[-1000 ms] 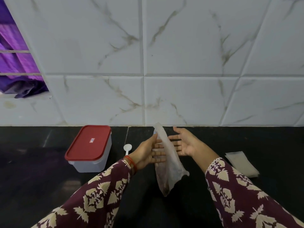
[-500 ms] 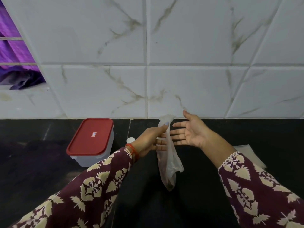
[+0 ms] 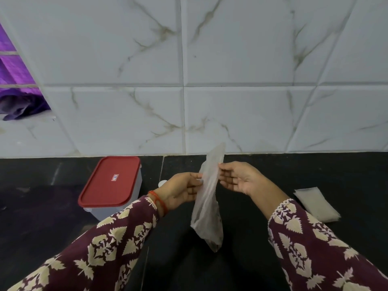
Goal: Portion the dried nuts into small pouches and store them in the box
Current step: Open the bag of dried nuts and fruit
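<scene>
Hands meet in the middle, over a black bench (image 3: pixel 262 259). Between them hangs a thin see-through bag (image 3: pixel 206 206), held up off the bench. It is tall and narrow, with its top pointing to 12 o'clock and its bottom to 6 o'clock. Some dark bits sit low inside it, too blurry to name. The left hand (image 3: pixel 180 191) is at the bag's 9 o'clock side and its fingers pinch the bag's edge, so that grip is clamped on the bag. The right hand (image 3: pixel 237 178) is at the bag's 3 o'clock side, palm up, and its fingertips pinch the other edge, so that grip is clamped on the bag too. A box (image 3: pixel 111 185) with a red lid on sits on the bench at 9 o'clock from the hands. A flat pile of pouches (image 3: pixel 316 203) lies at 3 o'clock. Something small and white (image 3: pixel 162 183) peeks out behind the left hand.
</scene>
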Demonstrator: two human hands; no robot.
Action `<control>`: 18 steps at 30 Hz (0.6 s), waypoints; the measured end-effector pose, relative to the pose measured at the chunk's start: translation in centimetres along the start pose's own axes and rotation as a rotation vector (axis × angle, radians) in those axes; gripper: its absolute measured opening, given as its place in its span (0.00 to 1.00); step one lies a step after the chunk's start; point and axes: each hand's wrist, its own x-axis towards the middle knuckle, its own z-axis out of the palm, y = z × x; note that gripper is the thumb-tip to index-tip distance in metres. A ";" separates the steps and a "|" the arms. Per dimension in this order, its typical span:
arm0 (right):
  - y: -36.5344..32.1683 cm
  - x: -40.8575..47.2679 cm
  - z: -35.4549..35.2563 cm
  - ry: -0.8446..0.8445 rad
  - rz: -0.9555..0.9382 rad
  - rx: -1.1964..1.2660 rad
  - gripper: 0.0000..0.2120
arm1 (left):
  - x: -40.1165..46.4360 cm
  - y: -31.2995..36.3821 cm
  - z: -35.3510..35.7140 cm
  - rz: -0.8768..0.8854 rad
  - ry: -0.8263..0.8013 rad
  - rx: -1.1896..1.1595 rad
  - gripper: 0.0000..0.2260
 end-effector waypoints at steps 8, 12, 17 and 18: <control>-0.1 0.2 -0.2 -0.045 -0.051 0.141 0.08 | 0.3 0.8 0.4 0.211 0.263 0.243 0.18; -0.2 0.5 0.5 -0.045 -0.092 0.071 0.08 | 1.4 2.0 1.8 0.366 0.343 0.615 0.24; 0.0 1.4 -0.9 0.010 -0.023 0.155 0.08 | 2.7 2.4 0.6 0.264 0.338 0.398 0.07; 0.2 1.5 -1.5 0.022 0.001 0.192 0.09 | 2.6 2.6 0.0 0.206 0.293 0.299 0.08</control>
